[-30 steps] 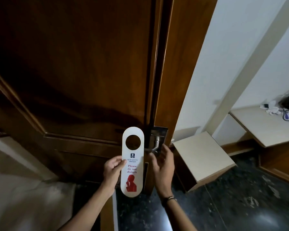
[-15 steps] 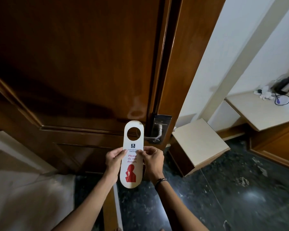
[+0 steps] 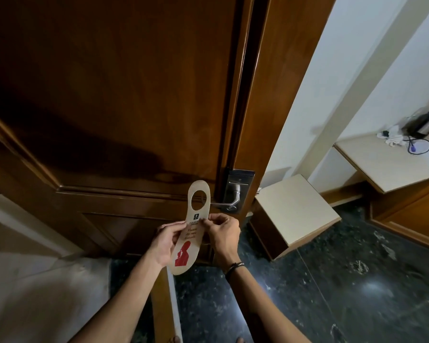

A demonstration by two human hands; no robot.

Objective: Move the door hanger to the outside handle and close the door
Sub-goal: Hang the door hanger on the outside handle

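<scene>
So, closest to me are my two bare forearms coming up from the bottom, with a dark band (image 3: 234, 266) around my right wrist. My left hand (image 3: 164, 243) has its fingers curled shut on the left edge of the door hanger (image 3: 191, 229), and my right hand (image 3: 223, 234) is pinching the right edge of it up near the little logo, thumb and fingertips pressed together on the card. The hanger is a long cream tag, tilted a bit with the bottom swinging left, red "Please do not disturb" text and a red figure on the lower half. Its round hole is at the top, just left of the metal lever handle (image 3: 227, 203), and the tip of the lever seems to show through the hole, though I can't tell if it's actually threaded on. Behind that is the dark wooden door (image 3: 114, 100) with the lock plate (image 3: 239, 181) at its edge. Off to the right there's a low cream block (image 3: 295, 209) on the dark stone floor (image 3: 344, 280), and further back a shelf (image 3: 382, 162) with cables on it.
</scene>
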